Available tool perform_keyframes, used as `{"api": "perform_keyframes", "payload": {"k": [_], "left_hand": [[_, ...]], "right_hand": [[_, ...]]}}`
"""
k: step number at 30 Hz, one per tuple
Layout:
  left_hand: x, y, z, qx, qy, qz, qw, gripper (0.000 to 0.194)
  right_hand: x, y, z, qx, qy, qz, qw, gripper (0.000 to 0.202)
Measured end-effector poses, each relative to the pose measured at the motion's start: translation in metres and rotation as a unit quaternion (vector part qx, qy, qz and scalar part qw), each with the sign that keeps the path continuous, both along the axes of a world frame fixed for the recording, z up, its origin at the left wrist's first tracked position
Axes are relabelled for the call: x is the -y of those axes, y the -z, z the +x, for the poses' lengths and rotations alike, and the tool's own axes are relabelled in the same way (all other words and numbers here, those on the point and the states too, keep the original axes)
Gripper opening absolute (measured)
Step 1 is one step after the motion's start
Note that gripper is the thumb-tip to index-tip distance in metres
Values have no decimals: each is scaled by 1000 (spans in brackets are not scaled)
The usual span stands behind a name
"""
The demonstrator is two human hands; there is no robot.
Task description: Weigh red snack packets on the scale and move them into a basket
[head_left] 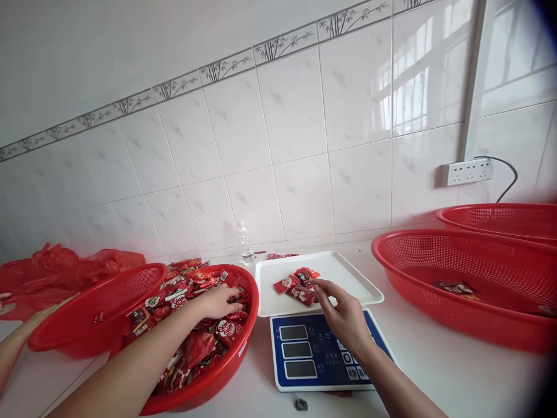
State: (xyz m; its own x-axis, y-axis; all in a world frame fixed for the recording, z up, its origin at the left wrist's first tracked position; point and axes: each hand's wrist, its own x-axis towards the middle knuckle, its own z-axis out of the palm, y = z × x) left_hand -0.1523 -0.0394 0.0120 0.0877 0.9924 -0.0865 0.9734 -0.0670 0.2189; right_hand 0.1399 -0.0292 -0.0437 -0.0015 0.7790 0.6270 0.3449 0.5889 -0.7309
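Co-worker's bare forearm (17,345): partly covered by the basket beside it; whether that basket is being held cannot be told.
Crumpled red plastic bags (73,270): heaped at the back, well apart from the scale.
Tilted red perforated plastic basket (134,287): its open mouth is turned forward, and one small red piece (99,317) is seen inside.
Filled red round plastic basket (226,371): set just beside the scale, apparently so that its shiny red printed packets (227,329) are kept within easy reach.
Left hand (220,302): laid among those packets, fingers parted and loosely curled; whether one is gripped cannot be told.
White shallow rectangular tray (348,273): placed behind the scale's panel, its raised rim probably meant to keep pieces from sliding off.
Small red and brown packets (287,284): clustered on the tray, left of its middle.
Blue panel of the electronic scale (300,337): faced toward the wearer, presumably for reading; no figures can be made out.
Right hand (343,316): held above the panel, thumb and forefinger brought close together at the cluster's edge; whether a packet is pinched cannot be told.
Large red perforated plastic basket (470,331): stood on the white tabletop (430,377), one dark packet (456,287) lying inside.
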Motion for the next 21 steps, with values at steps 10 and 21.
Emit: {"api": "perform_keyframes", "payload": {"k": [10,21], "left_hand": [[-14,-6,-6,20,-22,122,992,20],[-30,-44,59,162,-14,211,964,23]], "right_hand": [[1,-2,1,0,5,6,1000,35],[3,-6,3,-39,13,7,999,32]]}}
